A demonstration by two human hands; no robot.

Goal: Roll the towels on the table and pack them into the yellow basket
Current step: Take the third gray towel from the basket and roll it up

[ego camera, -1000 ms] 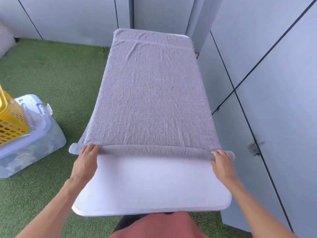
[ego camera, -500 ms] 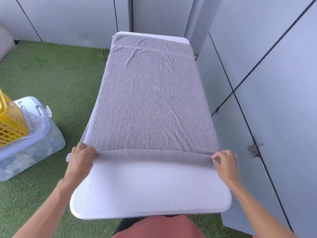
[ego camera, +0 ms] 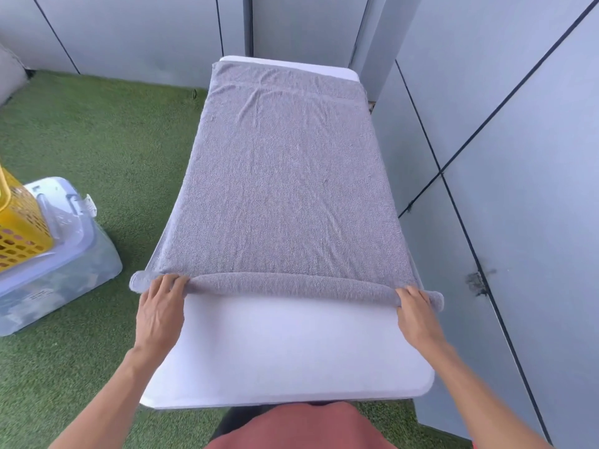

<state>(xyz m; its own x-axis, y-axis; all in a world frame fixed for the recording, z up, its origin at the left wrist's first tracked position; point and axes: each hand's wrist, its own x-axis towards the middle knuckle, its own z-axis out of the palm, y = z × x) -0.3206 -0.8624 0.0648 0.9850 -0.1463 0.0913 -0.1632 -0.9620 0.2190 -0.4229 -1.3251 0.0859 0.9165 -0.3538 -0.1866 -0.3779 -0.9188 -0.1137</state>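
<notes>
A grey towel lies flat along the white table, covering most of its length. Its near edge is wound into a thin roll that spans the table's width and sticks out past both sides. My left hand presses on the roll's left end, fingers curled over it. My right hand holds the roll's right end the same way. The yellow basket with its perforated wall stands at the left edge of the view, partly cut off.
The basket sits on a clear plastic lidded bin on the green artificial grass. Grey panel walls run close along the table's right side and behind its far end. Bare white tabletop lies between the roll and me.
The roll at the towel's near edge has grown thicker as both hands turned it away from me. The towel's far edge has slid nearer, baring a strip of table at the far end.
</notes>
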